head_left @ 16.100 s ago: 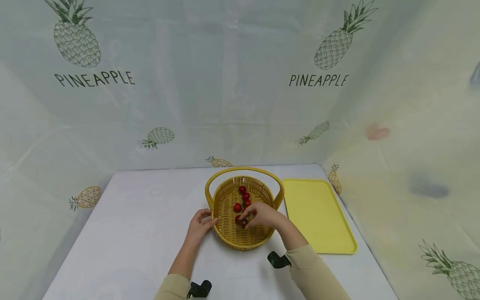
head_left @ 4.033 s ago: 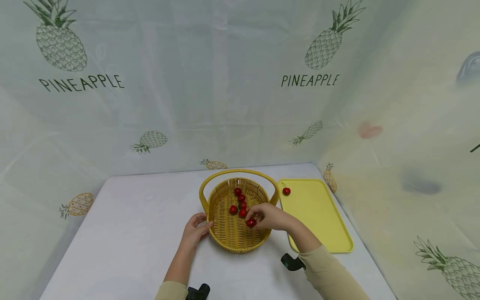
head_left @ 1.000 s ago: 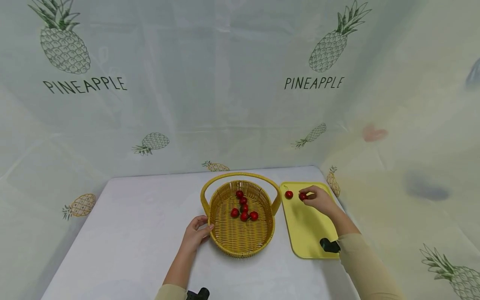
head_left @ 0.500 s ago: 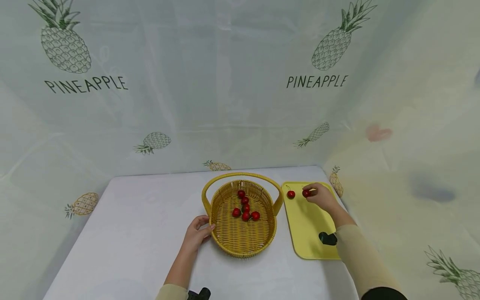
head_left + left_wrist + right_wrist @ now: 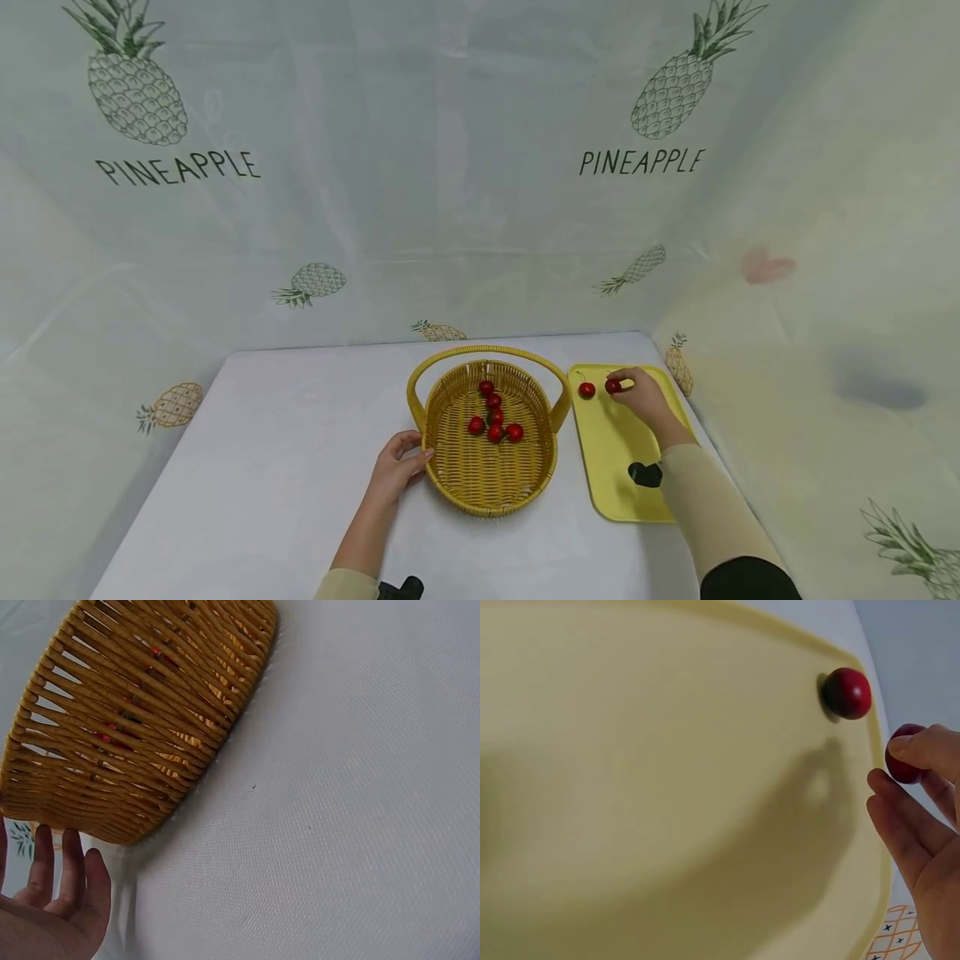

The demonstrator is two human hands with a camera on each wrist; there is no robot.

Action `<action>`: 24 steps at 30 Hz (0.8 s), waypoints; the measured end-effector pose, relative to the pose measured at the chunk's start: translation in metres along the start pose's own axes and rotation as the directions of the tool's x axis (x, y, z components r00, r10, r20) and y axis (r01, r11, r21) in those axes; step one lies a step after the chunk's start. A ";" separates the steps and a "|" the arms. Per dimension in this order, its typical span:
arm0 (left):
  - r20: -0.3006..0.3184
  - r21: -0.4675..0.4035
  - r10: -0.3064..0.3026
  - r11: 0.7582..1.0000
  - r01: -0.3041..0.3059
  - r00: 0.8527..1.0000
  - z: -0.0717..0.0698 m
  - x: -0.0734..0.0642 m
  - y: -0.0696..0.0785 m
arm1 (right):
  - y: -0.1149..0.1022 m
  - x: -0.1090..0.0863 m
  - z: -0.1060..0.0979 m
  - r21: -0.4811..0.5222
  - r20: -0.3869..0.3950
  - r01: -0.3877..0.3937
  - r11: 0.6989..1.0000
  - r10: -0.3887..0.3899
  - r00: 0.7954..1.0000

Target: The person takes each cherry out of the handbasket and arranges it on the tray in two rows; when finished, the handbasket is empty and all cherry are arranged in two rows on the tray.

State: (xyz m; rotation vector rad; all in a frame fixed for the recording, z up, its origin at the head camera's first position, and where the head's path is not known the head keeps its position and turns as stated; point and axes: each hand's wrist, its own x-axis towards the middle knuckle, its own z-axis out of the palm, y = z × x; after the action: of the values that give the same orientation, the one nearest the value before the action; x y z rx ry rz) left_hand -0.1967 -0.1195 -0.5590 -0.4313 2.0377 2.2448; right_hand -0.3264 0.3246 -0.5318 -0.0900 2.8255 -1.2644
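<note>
A yellow wicker basket (image 5: 489, 487) with an arched handle stands mid-table, several red cherries (image 5: 495, 416) clustered inside it. My left hand (image 5: 396, 472) holds its left rim, thumb over the edge; in the left wrist view the other fingers (image 5: 73, 870) rest against the outer wall. Over the far part of the yellow tray (image 5: 611, 492), my right hand (image 5: 647, 402) pinches one cherry (image 5: 901, 761) between thumb and fingers. Another cherry (image 5: 587, 390), its thin stem showing, lies in the tray's far left corner, just left of the held one.
The white table (image 5: 300, 433) reaches a hanging sheet (image 5: 480, 208) printed with pineapples behind it and on both sides. The basket's handle (image 5: 487, 350) arches above its far side. The tray lies close to the table's right edge, right beside the basket.
Earlier the right hand took a cherry in the basket; now that cherry is over the tray's far part. The tray held none at first, then one in its corner. The left hand stays at the rim.
</note>
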 end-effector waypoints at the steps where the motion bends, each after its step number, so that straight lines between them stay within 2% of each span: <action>1: 0.001 -0.001 -0.001 1.000 0.001 1.000 0.000 0.000 0.000 | 0.001 0.001 0.001 -0.007 -0.009 0.002 1.000 -0.002 1.000; 9: 0.016 -0.021 -0.009 1.000 0.009 1.000 -0.001 0.003 -0.002 | 0.010 0.005 0.013 -0.016 -0.050 -0.030 0.999 0.029 0.998; 17: 0.008 -0.016 -0.005 1.000 0.005 1.000 0.000 0.003 -0.002 | 0.010 0.007 0.021 -0.028 -0.101 -0.028 0.999 0.025 0.995; 24: 0.006 -0.016 0.000 1.000 0.000 1.000 0.000 0.001 -0.001 | 0.011 0.008 0.029 -0.028 -0.138 -0.057 0.998 0.052 0.989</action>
State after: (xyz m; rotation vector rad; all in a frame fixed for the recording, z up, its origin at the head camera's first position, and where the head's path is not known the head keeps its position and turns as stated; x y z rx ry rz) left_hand -0.1978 -0.1196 -0.5599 -0.4256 2.0181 2.2608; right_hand -0.3333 0.3096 -0.5598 0.0763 2.9416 -1.2608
